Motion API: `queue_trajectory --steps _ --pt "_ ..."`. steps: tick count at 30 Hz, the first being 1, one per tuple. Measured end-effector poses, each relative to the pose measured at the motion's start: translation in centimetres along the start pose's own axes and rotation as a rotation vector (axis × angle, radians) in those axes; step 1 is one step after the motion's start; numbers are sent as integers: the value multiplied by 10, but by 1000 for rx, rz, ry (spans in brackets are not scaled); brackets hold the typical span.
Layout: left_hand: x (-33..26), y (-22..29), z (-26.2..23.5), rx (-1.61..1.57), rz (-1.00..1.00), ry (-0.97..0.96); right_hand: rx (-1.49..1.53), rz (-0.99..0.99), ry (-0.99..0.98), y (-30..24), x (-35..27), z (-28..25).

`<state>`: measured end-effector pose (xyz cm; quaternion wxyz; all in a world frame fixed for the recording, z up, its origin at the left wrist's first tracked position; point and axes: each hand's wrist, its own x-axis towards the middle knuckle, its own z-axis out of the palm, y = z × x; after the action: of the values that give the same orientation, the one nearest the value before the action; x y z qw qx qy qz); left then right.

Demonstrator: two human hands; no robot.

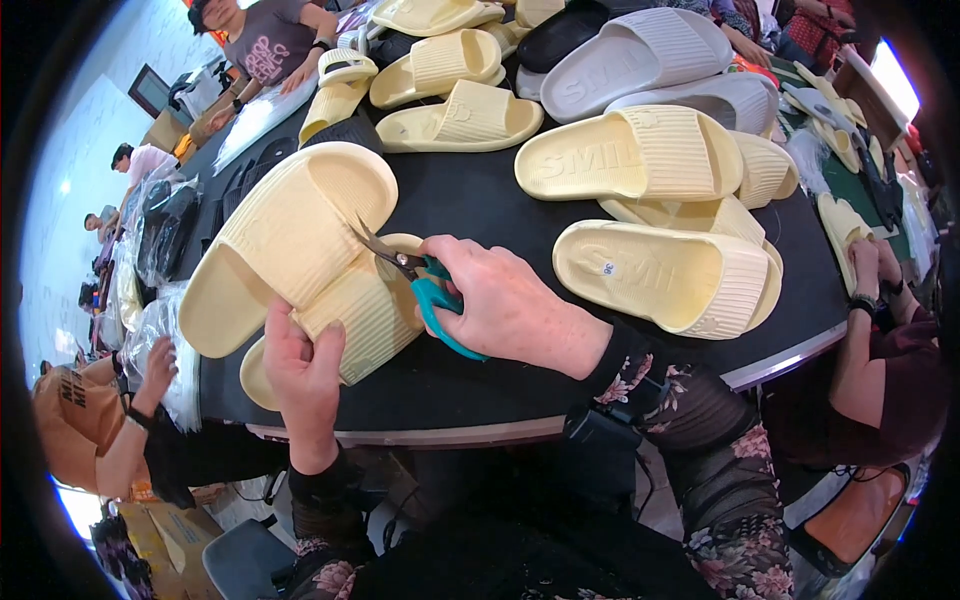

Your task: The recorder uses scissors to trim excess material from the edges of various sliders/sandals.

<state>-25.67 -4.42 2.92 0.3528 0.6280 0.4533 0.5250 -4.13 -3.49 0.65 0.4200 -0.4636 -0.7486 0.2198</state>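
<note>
My right hand grips a pair of scissors with teal handles. Their dark blades, slightly parted, point up and left against the strap edge of a cream slide sandal. Partly beneath that sandal lies a second cream slide sandal with a ribbed strap. My left hand pinches the pair where the two straps meet, thumb and fingers pressed together. Whatever small bit may sit between the fingertips cannot be made out.
Stacked cream sandals lie to the right on the black table. Farther back are more cream sandals, a grey sandal and black ones. Co-workers sit around, one person's hands at the right edge, another's raised hand at left.
</note>
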Motion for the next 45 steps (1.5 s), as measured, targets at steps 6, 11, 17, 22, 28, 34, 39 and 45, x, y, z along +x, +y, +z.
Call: queue_trajectory --steps 6,11,17,22,28,34,39,45 --pt "0 1 0 -51 -25 -29 -22 -5 -5 3 0 2" --pt "1 2 -1 -54 -12 -30 0 17 -26 0 1 -2" --pt "1 -1 -4 21 23 -34 116 -12 -16 0 2 -2" --pt "2 4 2 13 44 -54 213 -9 1 -5 2 -8" --pt "0 3 4 29 56 -61 211 10 -12 -4 2 -10" --pt "1 5 4 31 91 -44 115 -35 23 -2 2 -8" --pt "0 4 3 26 89 -32 108 -35 29 -6 1 -9" --pt "2 3 4 33 77 -27 156 -2 73 -7 1 -13"
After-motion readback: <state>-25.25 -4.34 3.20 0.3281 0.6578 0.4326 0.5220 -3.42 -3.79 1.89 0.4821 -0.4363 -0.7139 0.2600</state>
